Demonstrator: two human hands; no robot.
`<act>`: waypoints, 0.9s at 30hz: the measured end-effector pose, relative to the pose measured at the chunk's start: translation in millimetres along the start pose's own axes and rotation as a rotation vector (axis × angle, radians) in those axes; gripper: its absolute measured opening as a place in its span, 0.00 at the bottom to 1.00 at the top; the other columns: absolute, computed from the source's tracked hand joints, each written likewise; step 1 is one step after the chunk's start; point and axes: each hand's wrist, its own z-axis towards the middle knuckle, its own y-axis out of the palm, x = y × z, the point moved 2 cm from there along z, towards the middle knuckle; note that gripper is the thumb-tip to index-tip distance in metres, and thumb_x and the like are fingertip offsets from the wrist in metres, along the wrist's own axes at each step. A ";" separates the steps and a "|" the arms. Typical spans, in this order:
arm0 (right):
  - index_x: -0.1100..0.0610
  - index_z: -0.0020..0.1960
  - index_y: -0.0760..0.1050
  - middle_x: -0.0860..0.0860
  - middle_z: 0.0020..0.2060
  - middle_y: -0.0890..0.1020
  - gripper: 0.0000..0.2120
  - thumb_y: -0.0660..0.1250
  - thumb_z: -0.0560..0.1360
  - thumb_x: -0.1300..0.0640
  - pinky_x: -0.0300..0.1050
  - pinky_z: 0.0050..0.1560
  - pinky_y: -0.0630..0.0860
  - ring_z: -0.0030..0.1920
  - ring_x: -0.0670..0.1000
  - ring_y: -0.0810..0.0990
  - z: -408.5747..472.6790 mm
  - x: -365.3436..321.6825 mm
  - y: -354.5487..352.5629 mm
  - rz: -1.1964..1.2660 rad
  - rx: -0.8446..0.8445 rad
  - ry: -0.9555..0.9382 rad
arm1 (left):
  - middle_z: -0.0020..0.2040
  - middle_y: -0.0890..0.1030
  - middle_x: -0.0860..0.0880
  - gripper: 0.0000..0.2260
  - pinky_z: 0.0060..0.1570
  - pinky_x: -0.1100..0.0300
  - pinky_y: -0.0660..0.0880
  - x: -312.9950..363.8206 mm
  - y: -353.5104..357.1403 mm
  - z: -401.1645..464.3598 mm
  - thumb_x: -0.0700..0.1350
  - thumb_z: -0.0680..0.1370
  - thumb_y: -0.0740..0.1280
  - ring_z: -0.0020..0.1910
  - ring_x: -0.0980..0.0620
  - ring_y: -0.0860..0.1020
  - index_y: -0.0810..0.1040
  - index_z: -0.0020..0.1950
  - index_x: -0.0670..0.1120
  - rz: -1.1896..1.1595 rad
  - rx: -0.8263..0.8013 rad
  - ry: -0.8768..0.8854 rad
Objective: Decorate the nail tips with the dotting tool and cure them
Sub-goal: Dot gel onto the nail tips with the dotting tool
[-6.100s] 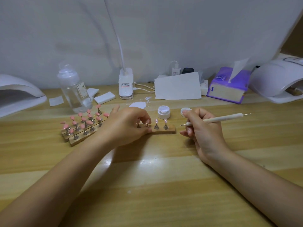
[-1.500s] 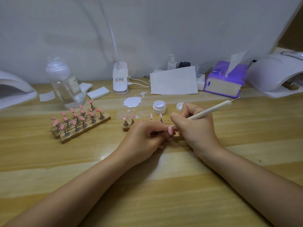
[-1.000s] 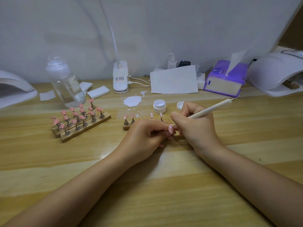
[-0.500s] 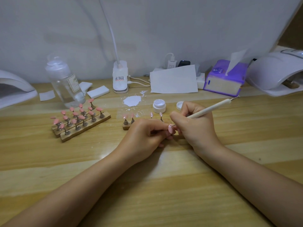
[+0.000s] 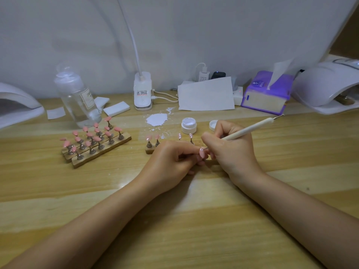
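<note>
My left hand (image 5: 171, 162) pinches a pink nail tip (image 5: 202, 152) on its small stand, lifted just in front of a wooden holder strip (image 5: 150, 150). That strip carries several more pink tips on metal posts. My right hand (image 5: 232, 150) grips the cream dotting tool (image 5: 250, 129) like a pen, and its metal point touches the held tip. An open white gel pot (image 5: 189, 125) and its lid (image 5: 213, 125) sit just behind my hands.
Wooden racks (image 5: 97, 146) with several pink tips stand at the left, by a clear bottle (image 5: 77, 98). White curing lamps sit at the far left (image 5: 17, 105) and far right (image 5: 328, 88). A white paint smear (image 5: 157, 119), clip lamp base (image 5: 142, 94), paper and a purple tissue pack (image 5: 267, 94) line the back.
Six seconds ago my left hand was at the holder strip and my right held the tool away. Over the last second and a half both hands stay together at the held tip.
</note>
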 end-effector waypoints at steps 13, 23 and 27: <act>0.58 0.26 0.59 0.47 0.13 0.68 0.19 0.61 0.67 0.74 0.29 0.20 0.65 0.17 0.45 0.73 0.7 0.9 -0.6 -0.013 0.013 -0.004 | 0.35 0.80 0.52 0.07 0.31 0.73 0.71 1.8 -0.3 -0.4 0.34 0.76 0.65 0.29 0.66 0.75 0.82 0.44 0.42 0.008 -0.009 0.003; 0.58 0.26 0.59 0.47 0.13 0.67 0.18 0.62 0.67 0.73 0.32 0.20 0.66 0.18 0.46 0.73 0.7 0.9 -0.3 -0.003 0.005 0.000 | 0.35 0.80 0.54 0.07 0.32 0.72 0.72 1.6 -0.2 -0.1 0.35 0.75 0.65 0.32 0.66 0.76 0.83 0.45 0.42 -0.003 -0.006 -0.008; 0.59 0.26 0.58 0.47 0.13 0.67 0.18 0.61 0.67 0.74 0.31 0.20 0.65 0.17 0.46 0.73 0.1 0.2 -0.6 0.004 0.007 -0.001 | 0.35 0.80 0.52 0.07 0.32 0.72 0.72 2.1 0.2 -0.3 0.35 0.76 0.65 0.31 0.66 0.76 0.83 0.45 0.43 -0.001 -0.008 -0.016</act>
